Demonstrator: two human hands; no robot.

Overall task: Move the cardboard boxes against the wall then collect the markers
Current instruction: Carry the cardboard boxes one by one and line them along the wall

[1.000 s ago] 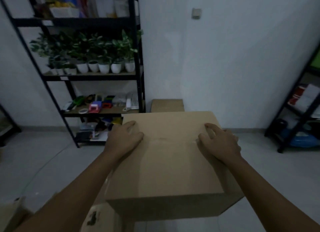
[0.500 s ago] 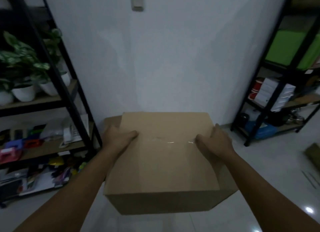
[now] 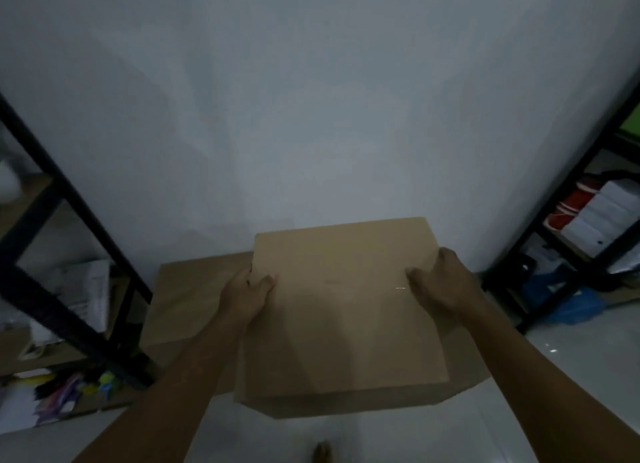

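I hold a plain brown cardboard box [image 3: 343, 310] in front of me, close to the white wall [image 3: 311, 99]. My left hand [image 3: 247, 294] grips its left edge with the thumb on top. My right hand [image 3: 441, 286] grips its right edge in the same way. A second, lower cardboard box [image 3: 188, 296] stands on the floor against the wall, just left of and partly behind the held box. No markers can be made out for sure.
A black metal shelf [image 3: 65, 289] stands at the left with papers and colourful small items [image 3: 69, 390] on its bottom level. Another black shelf [image 3: 568, 192] at the right holds white and red boxes [image 3: 602, 216]. A blue bag [image 3: 568, 303] lies beneath it. Pale tiled floor [image 3: 346, 442] lies below.
I have stepped closer to the wall with the box; the wall now fills the view. My hands slid from the box's top to its side edges. The second box is now beside it.
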